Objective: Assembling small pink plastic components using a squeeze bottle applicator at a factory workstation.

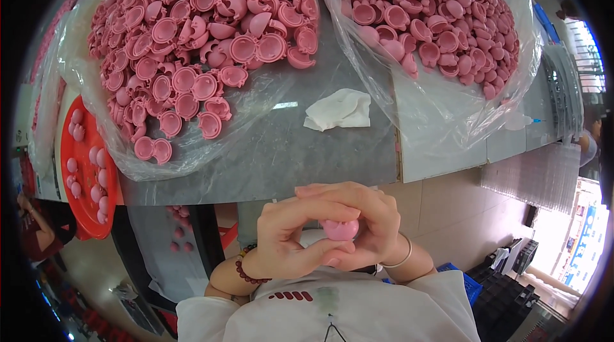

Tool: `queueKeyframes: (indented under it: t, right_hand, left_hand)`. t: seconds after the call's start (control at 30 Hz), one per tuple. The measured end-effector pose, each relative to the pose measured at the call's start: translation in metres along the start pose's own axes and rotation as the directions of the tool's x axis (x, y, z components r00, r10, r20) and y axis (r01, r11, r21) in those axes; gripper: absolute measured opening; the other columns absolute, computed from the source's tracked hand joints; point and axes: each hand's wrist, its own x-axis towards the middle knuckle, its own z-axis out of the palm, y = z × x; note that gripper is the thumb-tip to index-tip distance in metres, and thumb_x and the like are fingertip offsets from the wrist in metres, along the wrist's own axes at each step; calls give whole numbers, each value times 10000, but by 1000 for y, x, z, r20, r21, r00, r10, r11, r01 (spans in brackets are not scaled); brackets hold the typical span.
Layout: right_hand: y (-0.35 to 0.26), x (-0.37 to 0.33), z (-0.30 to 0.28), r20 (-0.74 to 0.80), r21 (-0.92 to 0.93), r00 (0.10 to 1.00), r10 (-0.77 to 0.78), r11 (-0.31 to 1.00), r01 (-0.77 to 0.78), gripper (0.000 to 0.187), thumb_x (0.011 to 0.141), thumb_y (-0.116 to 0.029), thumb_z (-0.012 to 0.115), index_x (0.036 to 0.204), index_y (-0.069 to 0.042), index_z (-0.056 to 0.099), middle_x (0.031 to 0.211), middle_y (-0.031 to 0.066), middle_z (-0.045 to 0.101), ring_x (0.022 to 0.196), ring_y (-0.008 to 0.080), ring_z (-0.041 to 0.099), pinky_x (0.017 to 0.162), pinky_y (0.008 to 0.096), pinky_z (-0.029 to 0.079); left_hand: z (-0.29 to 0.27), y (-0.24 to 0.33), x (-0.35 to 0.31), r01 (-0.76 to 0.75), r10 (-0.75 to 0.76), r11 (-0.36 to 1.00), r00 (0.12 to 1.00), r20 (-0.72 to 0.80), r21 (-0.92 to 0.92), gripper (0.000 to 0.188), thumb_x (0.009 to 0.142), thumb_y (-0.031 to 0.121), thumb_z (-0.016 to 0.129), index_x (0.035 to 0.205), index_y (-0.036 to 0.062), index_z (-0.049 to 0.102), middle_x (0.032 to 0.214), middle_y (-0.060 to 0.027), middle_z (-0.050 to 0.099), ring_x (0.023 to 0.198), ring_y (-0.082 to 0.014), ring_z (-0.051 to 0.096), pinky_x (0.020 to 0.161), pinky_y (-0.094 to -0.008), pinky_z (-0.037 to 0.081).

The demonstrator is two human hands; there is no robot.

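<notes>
Between my two hands, close to my chest and just off the table's near edge, is a small round pink plastic shell piece (340,229). The fingers and thumb of my left hand (288,234) are closed around its left side. My right hand (377,223) curls around its right side, fingertips meeting those of the left. Most of the piece's upper part is hidden by fingers. On the table ahead lies a big heap of pink half shells (211,15), some open and joined in pairs, on clear plastic sheeting (192,166).
A second heap of pink shells (441,15) fills a clear bag at the far right. A crumpled white tissue (339,110) lies on the grey table (268,179). At the left, a red tray (89,220) holds several pink balls. Another person's arm (39,227) shows at the far left.
</notes>
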Motion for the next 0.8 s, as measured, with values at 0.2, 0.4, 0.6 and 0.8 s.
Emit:
queueKeyframes:
  t: [0.2, 0.4, 0.6, 0.8]
  right_hand:
    - [-4, 3, 6, -104, 61, 994, -25, 998, 31, 599, 637, -370, 744, 1002, 58, 537, 942, 206, 603, 826, 271, 626, 737, 334, 499]
    - [-16, 15, -9, 40, -63, 955, -293, 953, 295, 486, 677, -369, 718, 942, 17, 588, 867, 177, 620, 816, 280, 627, 837, 418, 456]
    - [-22, 13, -11, 86, -32, 980, -180, 983, 183, 336, 702, -307, 701, 835, -15, 602, 822, 127, 624, 789, 269, 627, 855, 446, 443]
    - [-20, 7, -1, 31, -44, 977, -213, 976, 214, 358, 702, -318, 705, 829, -9, 576, 798, 126, 612, 769, 261, 623, 861, 453, 441]
  left_hand:
    - [-5, -2, -3, -51, 54, 998, 997, 63, -47, 341, 682, 75, 707, 994, 10, 583, 882, -87, 635, 808, -130, 600, 714, -228, 464]
    - [-15, -3, -11, 509, -259, 603, 853, 453, -614, 376, 825, 128, 581, 1158, 6, 457, 1000, -62, 565, 962, -143, 535, 838, -268, 420]
    - [-8, -13, -17, 421, -100, 574, 887, 451, -702, 387, 821, 156, 599, 1157, 24, 460, 1089, -52, 524, 1053, -130, 473, 878, -270, 390]
    - [-12, -10, -14, 409, -112, 694, 874, 472, -593, 364, 796, 185, 636, 1098, 28, 506, 999, -56, 570, 986, -151, 516, 861, -276, 389]
